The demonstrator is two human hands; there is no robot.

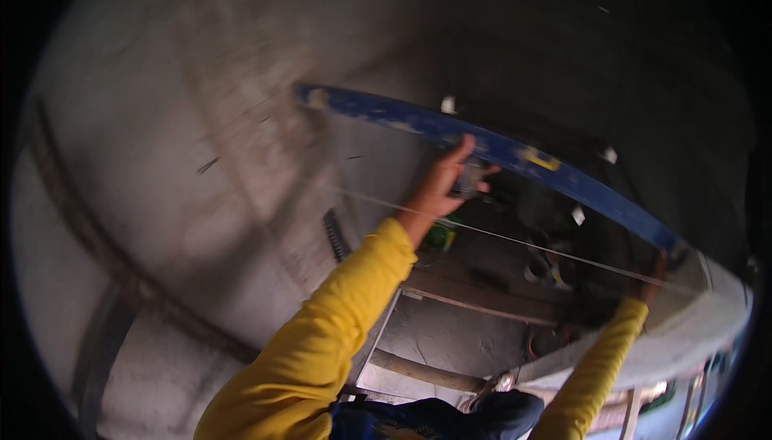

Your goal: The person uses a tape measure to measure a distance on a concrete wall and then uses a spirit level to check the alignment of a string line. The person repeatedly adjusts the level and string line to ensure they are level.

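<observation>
A long blue spirit level (394, 114), smeared with pale dried stains and with a yellow patch near its middle, slants across the dark surface in front of me. My left hand (444, 184) is under its middle, the thumb up against or close to the lower edge. Its fingers curl round a small greyish thing, too blurred to name. At the level's lower right end, my right hand (653, 273) grips it from below, partly lost in shadow. A thin pale string (515, 240) stretches below the level and passes in front of both forearms or close by them.
Bare plastered wall (201, 255) fills the left side. Lower down lie a wooden plank (482, 299), a green container (439, 235) and a pale cup-like container (535, 269). Small white tabs (609, 155) stick out near the level. A pale ledge (683, 319) stands at right.
</observation>
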